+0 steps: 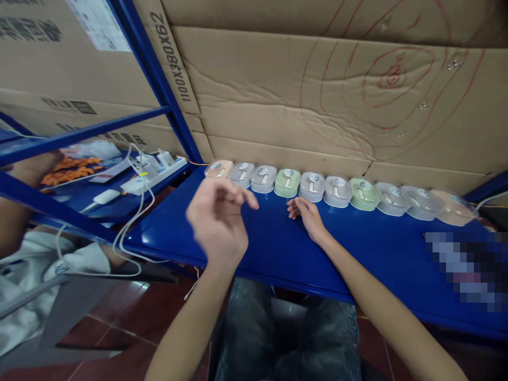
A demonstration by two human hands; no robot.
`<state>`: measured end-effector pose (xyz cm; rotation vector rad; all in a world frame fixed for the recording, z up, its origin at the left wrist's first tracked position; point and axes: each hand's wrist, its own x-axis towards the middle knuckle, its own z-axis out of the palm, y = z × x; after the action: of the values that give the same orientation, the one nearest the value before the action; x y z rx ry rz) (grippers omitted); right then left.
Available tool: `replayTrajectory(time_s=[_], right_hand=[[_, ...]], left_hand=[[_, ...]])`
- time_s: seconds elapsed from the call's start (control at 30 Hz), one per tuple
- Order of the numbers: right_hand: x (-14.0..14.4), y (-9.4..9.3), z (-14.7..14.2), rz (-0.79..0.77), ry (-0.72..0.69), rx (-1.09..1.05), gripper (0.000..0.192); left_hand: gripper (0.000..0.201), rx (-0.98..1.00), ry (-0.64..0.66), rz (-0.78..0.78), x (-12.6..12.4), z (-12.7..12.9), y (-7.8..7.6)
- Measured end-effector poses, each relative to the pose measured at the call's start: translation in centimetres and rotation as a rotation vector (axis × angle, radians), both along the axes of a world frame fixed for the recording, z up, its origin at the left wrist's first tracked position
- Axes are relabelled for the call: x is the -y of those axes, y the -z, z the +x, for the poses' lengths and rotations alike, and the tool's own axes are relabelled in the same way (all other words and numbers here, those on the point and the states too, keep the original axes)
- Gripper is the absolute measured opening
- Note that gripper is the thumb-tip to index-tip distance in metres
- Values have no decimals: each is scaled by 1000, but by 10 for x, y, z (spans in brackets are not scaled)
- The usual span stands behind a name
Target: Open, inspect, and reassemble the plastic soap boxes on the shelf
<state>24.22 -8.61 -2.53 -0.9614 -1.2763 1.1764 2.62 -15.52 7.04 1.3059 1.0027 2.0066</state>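
Note:
My left hand [220,219] is lifted above the blue table [273,241], slightly blurred, its fingers loosely curved and apart with nothing in them. My right hand [307,216] is low over the table, fingers half bent and spread a little, holding nothing. Just behind it stands a row of several small plastic boxes with clear lids, each with a round sticker and a pale tab. A green box [287,183] and a grey box [311,187] are nearest to my right hand. Beyond my left hand are a peach box [217,169] and a grey box [242,174], partly covered.
Cardboard [270,69] with red rings walls off the back. At the left, past a blue frame post [146,58], another person's arm [19,196] shows by a power strip [154,174], white cables and orange pieces [71,170]. A pixelated patch [468,270] covers the right side.

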Motion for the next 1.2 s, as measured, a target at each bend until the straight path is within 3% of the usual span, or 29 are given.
replayTrajectory(time_s=[0.07, 0.17, 0.23, 0.3, 0.4, 0.47, 0.6, 0.67, 0.77, 0.87, 0.93, 1.0, 1.1, 1.2], right_hand=[[0, 0, 0, 0, -6, 2, 61], [0, -1, 0, 2, -7, 15, 62], [0, -2, 1, 4, -7, 30, 62], [0, -2, 1, 7, -8, 49, 62], [0, -2, 1, 14, -8, 81, 62], [2, -4, 1, 23, -3, 106, 60], [16, -21, 9, 90, 48, 186, 48], [23, -37, 23, 212, 136, 322, 38], [25, -62, 67, 425, 358, 629, 29], [15, -82, 143, 459, 559, 996, 31], [5, -91, 204, 323, 685, 1270, 42], [0, -96, 263, 51, 801, 1494, 58], [5, -93, 331, -186, 929, 1523, 72], [18, -76, 371, -380, 950, 1530, 84]], left_hand=[[36, 148, 20, 55, -32, 17, -2], [53, 218, 80, 28, -89, 34, 4], [60, 124, 7, 48, -121, 32, 14], [62, -98, -174, 84, -141, 20, 27], [56, -401, -424, 93, -154, -5, 44], [45, -485, -537, 17, -158, -22, 51], [17, -651, -646, -192, -164, -39, 60], [25, -760, -671, -269, -167, -41, 65], [48, -860, -702, -341, -169, -41, 74], [65, -902, -662, -431, -172, -42, 83], [73, -912, -620, -492, -175, -43, 88], [75, -920, -595, -513, -177, -45, 91], [77, -924, -594, -512, -178, -45, 94], [80, -918, -619, -507, -178, -46, 95]])
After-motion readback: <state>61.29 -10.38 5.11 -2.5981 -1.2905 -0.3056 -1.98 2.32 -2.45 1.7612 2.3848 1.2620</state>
